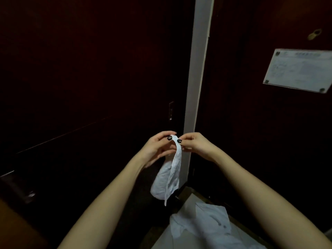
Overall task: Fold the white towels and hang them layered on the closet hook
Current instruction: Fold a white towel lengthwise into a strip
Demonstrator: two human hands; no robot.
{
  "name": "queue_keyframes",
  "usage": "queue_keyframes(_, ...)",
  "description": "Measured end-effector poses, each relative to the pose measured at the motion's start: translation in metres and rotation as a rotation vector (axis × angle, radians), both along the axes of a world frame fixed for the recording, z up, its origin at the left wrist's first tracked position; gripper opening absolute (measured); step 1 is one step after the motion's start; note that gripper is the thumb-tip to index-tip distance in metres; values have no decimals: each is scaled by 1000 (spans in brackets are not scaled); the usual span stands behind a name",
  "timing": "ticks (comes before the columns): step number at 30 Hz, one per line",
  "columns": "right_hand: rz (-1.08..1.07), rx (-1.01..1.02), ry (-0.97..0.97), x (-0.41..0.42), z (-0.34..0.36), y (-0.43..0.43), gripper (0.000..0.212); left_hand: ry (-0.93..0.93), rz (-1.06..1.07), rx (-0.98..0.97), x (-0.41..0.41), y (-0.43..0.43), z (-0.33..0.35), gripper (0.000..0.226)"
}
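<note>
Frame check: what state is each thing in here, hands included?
towel: hangs limp from both hands, not folded
left hand: pinches the towel's top end
right hand: pinches the towel's top end
cloth pile: lies crumpled below, untouched
notice: fixed flat on the door

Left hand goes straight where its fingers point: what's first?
The left hand would likely meet the right hand first, just across the towel top both pinch; depth unclear.

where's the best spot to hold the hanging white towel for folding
Its top end, one hand from each side: the towel hangs limp and bunched, and the left hand and right hand pinch there, so pulling apart should spread it.
</note>
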State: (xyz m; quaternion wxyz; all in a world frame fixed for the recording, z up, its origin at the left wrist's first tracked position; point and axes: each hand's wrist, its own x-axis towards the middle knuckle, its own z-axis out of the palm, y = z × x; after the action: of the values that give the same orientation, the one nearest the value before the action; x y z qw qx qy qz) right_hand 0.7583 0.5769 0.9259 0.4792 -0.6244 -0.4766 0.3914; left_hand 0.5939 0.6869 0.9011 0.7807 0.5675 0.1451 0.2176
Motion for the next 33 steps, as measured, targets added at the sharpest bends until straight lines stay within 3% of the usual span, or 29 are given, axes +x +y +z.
queue_keyframes(6,167,-30,35,-78,10,-6,15,104,247,275,-90,-28,19,6)
queue_keyframes(10,230,30,22,-149,0,-16,31,136,560,385,-147,-48,23,12)
queue_keyframes(15,153,157,-35,-236,-23,-35,14,196,819,382,-224,-75,21,17)
queue_keyframes(19,64,121,-265,-302,-45,-58,38,226,905,325,-285,-108,22,20)
queue_keyframes(22,13,168,-251,-358,-54,-81,50,234,942,356,-329,-137,27,19)
queue_keyframes(28,-1,182,-262,-456,-56,-125,26,383,998,523,-414,-191,36,22)
queue_keyframes(33,159,264,-117,-512,-65,-161,19,407,1062,457,-483,-228,29,27)
